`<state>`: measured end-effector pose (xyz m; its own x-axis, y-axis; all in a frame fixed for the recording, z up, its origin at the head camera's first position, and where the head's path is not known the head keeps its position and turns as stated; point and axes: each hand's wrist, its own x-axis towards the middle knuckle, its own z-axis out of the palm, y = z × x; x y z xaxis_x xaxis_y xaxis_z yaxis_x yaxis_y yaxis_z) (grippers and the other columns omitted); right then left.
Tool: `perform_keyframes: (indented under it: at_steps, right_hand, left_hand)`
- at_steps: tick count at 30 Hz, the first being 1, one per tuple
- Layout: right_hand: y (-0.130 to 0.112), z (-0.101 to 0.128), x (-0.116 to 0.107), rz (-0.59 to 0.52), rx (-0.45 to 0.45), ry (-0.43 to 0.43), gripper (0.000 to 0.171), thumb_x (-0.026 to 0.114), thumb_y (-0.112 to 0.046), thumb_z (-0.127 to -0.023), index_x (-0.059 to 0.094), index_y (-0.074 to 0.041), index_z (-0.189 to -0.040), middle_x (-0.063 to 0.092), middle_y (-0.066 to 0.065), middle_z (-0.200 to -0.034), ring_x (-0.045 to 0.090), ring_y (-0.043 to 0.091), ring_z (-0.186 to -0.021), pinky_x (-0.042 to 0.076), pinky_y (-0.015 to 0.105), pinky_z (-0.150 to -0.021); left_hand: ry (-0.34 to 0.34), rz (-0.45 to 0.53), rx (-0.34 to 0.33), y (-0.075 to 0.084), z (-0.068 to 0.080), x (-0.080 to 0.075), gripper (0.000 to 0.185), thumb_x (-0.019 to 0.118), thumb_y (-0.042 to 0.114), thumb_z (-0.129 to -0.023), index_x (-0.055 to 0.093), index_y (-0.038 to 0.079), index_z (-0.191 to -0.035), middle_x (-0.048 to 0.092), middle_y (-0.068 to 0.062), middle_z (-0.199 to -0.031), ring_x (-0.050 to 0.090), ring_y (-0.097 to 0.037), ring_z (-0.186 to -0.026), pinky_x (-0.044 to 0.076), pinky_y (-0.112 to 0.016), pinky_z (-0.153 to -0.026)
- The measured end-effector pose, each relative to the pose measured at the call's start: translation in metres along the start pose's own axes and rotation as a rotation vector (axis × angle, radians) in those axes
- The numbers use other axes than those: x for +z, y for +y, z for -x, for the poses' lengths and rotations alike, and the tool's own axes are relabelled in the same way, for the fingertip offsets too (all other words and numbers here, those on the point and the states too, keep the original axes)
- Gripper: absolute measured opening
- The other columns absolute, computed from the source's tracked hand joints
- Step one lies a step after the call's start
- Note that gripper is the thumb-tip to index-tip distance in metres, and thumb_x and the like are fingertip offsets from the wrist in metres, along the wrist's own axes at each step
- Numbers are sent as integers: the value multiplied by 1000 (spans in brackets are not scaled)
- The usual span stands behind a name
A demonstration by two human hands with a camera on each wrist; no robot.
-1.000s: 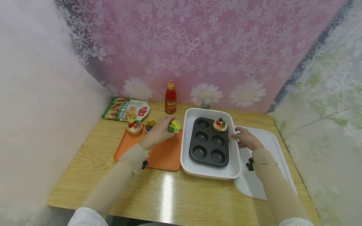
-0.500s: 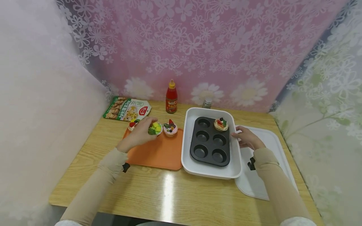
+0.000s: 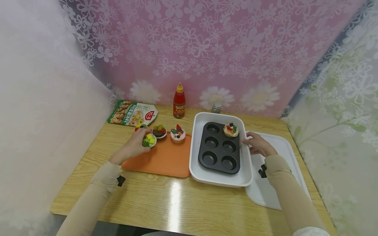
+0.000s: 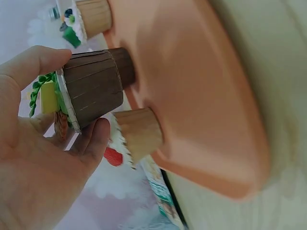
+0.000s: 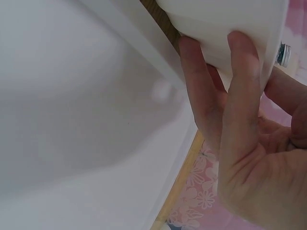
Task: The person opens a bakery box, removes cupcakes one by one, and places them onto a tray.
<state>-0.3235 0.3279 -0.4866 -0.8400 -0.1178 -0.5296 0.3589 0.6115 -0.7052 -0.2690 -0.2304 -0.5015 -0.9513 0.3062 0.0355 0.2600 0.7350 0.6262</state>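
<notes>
My left hand [image 3: 133, 146] grips a cupcake [image 3: 150, 140] with yellow and green topping; its brown pleated wrapper sits between thumb and fingers in the left wrist view. It is held over the left part of an orange tray [image 3: 169, 160]. Behind it stand a chocolate cupcake [image 3: 159, 132] and a pink-cream cupcake [image 3: 178, 135]. A tan cupcake [image 4: 140, 132] with a red berry is mostly hidden by the hand in the head view. My right hand [image 3: 260, 145] holds the right rim of a white tub [image 3: 220, 182], fingertips against its outer wall. A black muffin tin [image 3: 219, 147] lies inside the tub.
One fruit-topped cupcake [image 3: 231, 130] sits in the tin's back right cup. Along the back stand a red sauce bottle [image 3: 178, 103] and a small jar [image 3: 216, 108]. A green food packet [image 3: 133, 113] lies at the back left. A white board [image 3: 283, 154] lies at right.
My left hand has carried the yellow-green cupcake leftward across the orange tray, uncovering the pink cupcake and then the chocolate one. The right hand stays at the tub's rim.
</notes>
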Motion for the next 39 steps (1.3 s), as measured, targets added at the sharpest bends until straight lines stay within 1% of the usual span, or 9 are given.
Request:
perform_keyframes:
  at_steps: [4, 7, 13, 17, 20, 27, 32, 35, 39]
  right_hand:
    - [0, 1, 0, 1, -4, 0, 56, 48, -31, -113, 27, -2, -155, 42, 31, -156, 66, 42, -126, 62, 47, -94]
    - [0, 0, 0, 2, -6, 2, 56, 48, -32, -113, 27, -2, -155, 43, 31, -155, 66, 43, -126, 62, 47, -93]
    - [3, 0, 0, 9, -14, 11, 55, 49, -32, -113, 29, -2, -154, 44, 31, -154, 69, 39, -122, 63, 46, -92]
    - [3, 1, 0, 18, -15, 19, 55, 50, -33, -112, 30, -2, -153, 44, 31, -155, 70, 39, -121, 63, 47, -93]
    - [2, 2, 0, 21, -16, 20, 54, 50, -33, -113, 30, -2, -153, 42, 31, -156, 68, 41, -124, 62, 48, -95]
    - [0, 2, 1, 4, -20, 20, 54, 50, -32, -112, 30, -3, -153, 42, 31, -157, 64, 46, -130, 62, 48, -96]
    - [-3, 4, 2, 3, -12, 20, 55, 49, -31, -113, 28, -3, -155, 42, 32, -157, 60, 50, -133, 61, 51, -98]
    - [-3, 5, 2, 0, -3, 25, 55, 49, -31, -113, 28, -3, -156, 41, 32, -158, 61, 50, -132, 61, 52, -98]
    - [-3, 4, 2, -2, 0, 29, 54, 49, -30, -113, 29, -3, -155, 41, 32, -158, 64, 47, -129, 62, 50, -96]
  left_hand:
    - [16, 14, -10, -8, 5, 2, 73, 81, 5, -85, 47, -2, -149, 42, -27, -150, 45, -43, -135, 41, -60, -114]
    - [21, 34, -33, -12, 7, 4, 75, 81, 4, -84, 46, -2, -150, 40, -27, -147, 49, -42, -131, 42, -59, -113]
    - [3, 56, -77, -16, 7, 8, 75, 80, 3, -85, 45, -1, -150, 39, -26, -144, 50, -42, -130, 43, -59, -113]
    - [-2, 51, -70, -19, 6, 11, 74, 81, 4, -84, 46, -1, -149, 39, -27, -145, 47, -42, -131, 42, -60, -113]
    - [-3, 53, -57, -21, 5, 13, 75, 81, 3, -84, 45, -2, -150, 40, -28, -148, 47, -43, -133, 41, -61, -113]
    - [-28, 45, -84, -27, 5, 17, 73, 79, 6, -86, 45, 1, -151, 38, -29, -150, 49, -44, -135, 43, -61, -112]
    - [-42, 54, -94, -27, 5, 17, 74, 78, 7, -88, 43, 2, -153, 37, -28, -150, 49, -44, -136, 44, -61, -112]
    - [-50, 73, -102, -25, 7, 16, 76, 77, 8, -90, 41, 3, -156, 36, -28, -151, 48, -44, -138, 42, -62, -114]
    - [-26, 71, -76, -20, 9, 12, 81, 79, 12, -91, 37, 3, -160, 36, -29, -151, 47, -47, -137, 41, -63, -114]
